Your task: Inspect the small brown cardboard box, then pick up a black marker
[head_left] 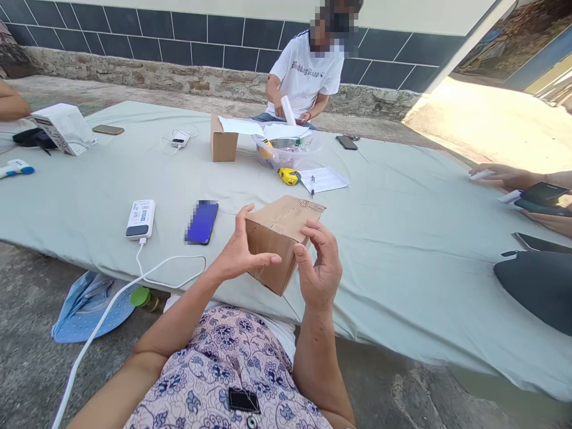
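Observation:
A brown cardboard box [272,247], closed and tilted, is between my two hands at the near edge of the table. My left hand [243,247] grips its left side, thumb across the near face and fingers behind the far left edge. On the right, my right hand [319,262] bends round the box's right edge, its fingertips on the top and its thumb near the front corner. Dark scribbled lines mark the far right of the top. A dark phone [203,223] and a white power bank [140,219] lie to the left of my left hand.
A white cable [143,277] runs from the power bank over the table's near edge. Beyond the box are a yellow tape measure [289,176], a paper with a pen [328,179], a plastic basket [286,158] and another box [224,147]. People sit opposite and at both sides.

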`<state>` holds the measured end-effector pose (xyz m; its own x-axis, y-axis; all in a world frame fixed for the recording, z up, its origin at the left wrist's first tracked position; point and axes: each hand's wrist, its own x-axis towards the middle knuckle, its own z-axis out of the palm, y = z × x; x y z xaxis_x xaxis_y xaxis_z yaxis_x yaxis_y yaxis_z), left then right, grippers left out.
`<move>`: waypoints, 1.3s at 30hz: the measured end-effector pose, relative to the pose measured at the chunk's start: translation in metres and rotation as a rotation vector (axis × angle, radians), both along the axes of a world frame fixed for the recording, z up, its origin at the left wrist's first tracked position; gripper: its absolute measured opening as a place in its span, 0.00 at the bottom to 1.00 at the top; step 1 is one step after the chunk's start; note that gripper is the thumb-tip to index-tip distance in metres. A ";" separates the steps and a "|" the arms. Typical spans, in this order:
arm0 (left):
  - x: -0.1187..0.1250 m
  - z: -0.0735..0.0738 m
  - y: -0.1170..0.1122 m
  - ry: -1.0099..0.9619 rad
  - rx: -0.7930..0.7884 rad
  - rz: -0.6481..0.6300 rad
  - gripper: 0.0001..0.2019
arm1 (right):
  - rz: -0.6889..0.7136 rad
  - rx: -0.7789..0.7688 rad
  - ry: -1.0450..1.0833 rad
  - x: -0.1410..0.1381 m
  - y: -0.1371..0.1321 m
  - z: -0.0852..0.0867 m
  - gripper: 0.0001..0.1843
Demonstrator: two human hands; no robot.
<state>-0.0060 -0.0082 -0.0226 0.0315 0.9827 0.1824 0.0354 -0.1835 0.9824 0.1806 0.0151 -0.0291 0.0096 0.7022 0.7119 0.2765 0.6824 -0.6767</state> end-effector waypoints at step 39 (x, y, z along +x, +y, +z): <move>-0.046 0.016 -0.007 -0.029 0.207 0.016 0.35 | -0.084 -0.325 0.521 0.029 0.012 0.002 0.26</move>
